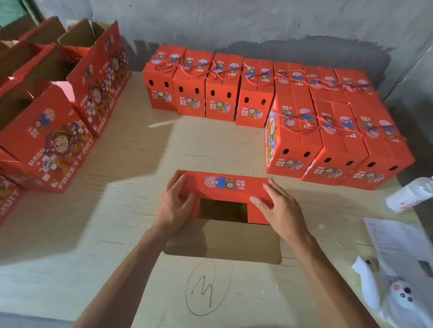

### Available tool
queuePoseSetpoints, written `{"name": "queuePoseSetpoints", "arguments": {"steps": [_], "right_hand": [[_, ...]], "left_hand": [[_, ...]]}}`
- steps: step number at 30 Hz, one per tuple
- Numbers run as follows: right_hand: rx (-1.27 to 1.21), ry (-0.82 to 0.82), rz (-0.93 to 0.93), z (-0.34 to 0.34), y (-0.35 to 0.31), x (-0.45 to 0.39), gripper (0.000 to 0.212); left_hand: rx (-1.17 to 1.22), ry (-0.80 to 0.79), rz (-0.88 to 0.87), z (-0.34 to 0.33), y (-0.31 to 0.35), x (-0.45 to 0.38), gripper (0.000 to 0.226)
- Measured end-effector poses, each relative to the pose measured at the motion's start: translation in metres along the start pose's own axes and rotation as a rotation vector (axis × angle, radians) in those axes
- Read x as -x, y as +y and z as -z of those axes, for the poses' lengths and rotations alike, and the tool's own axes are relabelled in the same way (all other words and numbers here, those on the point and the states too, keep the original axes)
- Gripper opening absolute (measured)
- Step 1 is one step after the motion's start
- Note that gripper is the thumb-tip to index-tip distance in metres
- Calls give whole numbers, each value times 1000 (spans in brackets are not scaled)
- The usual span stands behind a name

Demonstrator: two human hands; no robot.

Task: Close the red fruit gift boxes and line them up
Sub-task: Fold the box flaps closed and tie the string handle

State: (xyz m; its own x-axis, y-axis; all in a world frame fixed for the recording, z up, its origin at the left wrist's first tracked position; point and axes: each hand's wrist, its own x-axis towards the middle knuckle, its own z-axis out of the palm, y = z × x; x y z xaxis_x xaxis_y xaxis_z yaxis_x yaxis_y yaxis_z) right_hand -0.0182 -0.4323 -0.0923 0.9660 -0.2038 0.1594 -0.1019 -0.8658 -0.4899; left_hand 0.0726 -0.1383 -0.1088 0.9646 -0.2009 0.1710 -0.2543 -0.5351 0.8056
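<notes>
Plywood counter [132, 235] carries everything, pale and scuffed, with a pencilled mark near the front edge. Along the far side stand closed boxes [241, 93] in a row, rope handles on top, with more closed ones nearer on the right, likely the finished line. On the left wait open boxes [40, 113], flaps up, probably the stock yet to close. At the near middle sits the box in hand [225, 190], its far red flap folded over, its near brown flap lying flat toward the person. Left hand [174, 203] grips the flap's left end, fingers curled; right hand [280, 210] presses flat with straight fingers on the right end, seemingly holding the fold down. Far right lie a bottle [415, 192] and papers [398, 243].
</notes>
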Motion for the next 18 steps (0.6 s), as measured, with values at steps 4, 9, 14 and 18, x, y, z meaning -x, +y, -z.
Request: {"name": "queuePoseSetpoints", "arguments": {"steps": [4, 9, 14, 18], "right_hand": [[13, -20, 31, 2, 5, -3, 69], [63, 108, 75, -5, 1, -8, 58], [109, 240, 197, -11, 5, -6, 51], [93, 245, 214, -11, 9, -6, 49]], "left_hand": [[-15, -14, 43, 3, -7, -2, 47], [-132, 104, 20, 7, 0, -5, 30], [-295, 141, -158, 16, -4, -11, 19], [-254, 112, -275, 25, -13, -11, 18]]}}
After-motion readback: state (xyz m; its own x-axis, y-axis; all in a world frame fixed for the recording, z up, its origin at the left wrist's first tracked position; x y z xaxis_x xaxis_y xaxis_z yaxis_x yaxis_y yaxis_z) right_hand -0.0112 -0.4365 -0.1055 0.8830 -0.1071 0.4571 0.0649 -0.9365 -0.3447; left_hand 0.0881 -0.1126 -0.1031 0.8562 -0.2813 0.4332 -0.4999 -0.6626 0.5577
